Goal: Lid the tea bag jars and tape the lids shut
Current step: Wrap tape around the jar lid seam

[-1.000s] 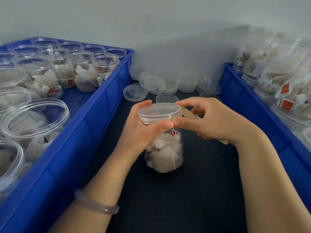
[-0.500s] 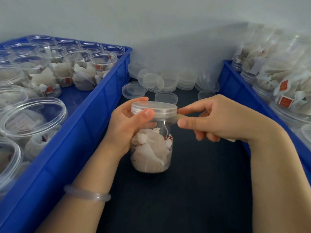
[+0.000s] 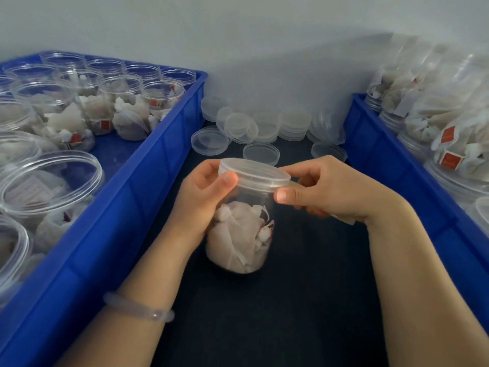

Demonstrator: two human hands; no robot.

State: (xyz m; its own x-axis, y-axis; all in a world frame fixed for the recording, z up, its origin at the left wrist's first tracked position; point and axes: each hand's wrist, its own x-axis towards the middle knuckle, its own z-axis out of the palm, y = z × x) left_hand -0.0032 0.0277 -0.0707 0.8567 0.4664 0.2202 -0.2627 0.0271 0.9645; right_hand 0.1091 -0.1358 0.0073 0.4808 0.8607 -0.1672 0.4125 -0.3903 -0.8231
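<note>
Dark mat (image 3: 304,300), pale wall behind, spare lids (image 3: 291,125) stacked at 12 o'clock. Left crate (image 3: 148,181) at 9 o'clock holds open jars (image 3: 50,178). Left hand (image 3: 201,200) is clamped round the neck of the jar (image 3: 240,239), which is dead centre, thumb on the lid (image 3: 254,173) edge. Right hand (image 3: 336,189) pinches a tape strip (image 3: 295,184) at the lid's 3 o'clock rim. Best approach: brace the jar, lay tape across the lid-jar seam, rub it flat. Right crate (image 3: 397,165) at 3 o'clock.
</note>
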